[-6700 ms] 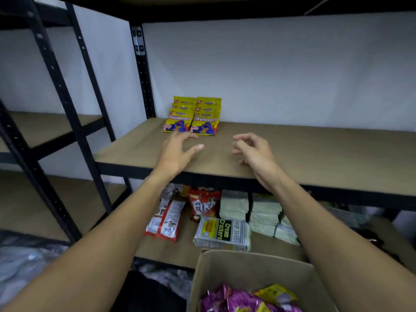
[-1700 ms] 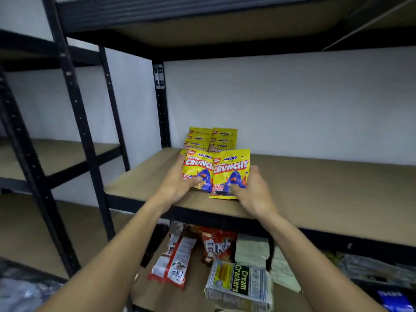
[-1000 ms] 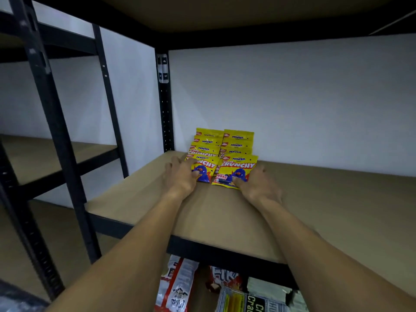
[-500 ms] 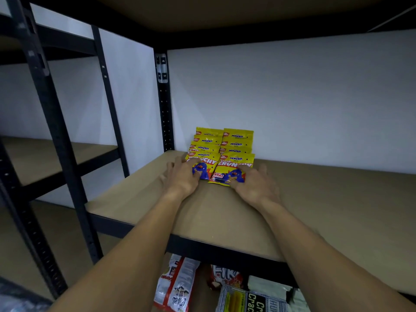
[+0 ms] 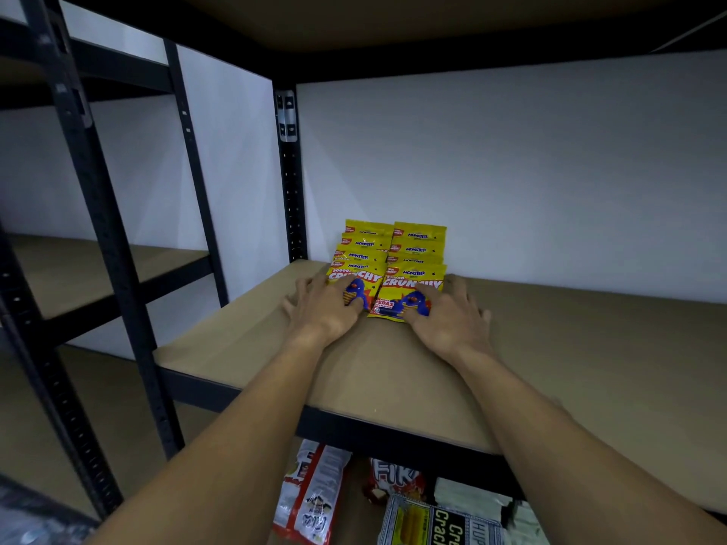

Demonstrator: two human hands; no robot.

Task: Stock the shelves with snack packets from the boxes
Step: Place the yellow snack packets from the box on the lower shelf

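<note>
Both forearms reach forward over the shelf [image 5: 582, 348], palms down. The left hand [image 5: 324, 306] lies flat, fingers splayed and straight, its thumb side pressing the front-left Crunchy packet [image 5: 356, 283]. The right hand [image 5: 448, 314] lies the same way, thumb on the front-right Crunchy packet [image 5: 409, 295]. Neither hand curls round anything. The two packets head two overlapping yellow rows that run back to the white wall [image 5: 511, 171], just beside the black corner post [image 5: 292, 198]. Open shelf board stretches to the right of the hands.
</note>
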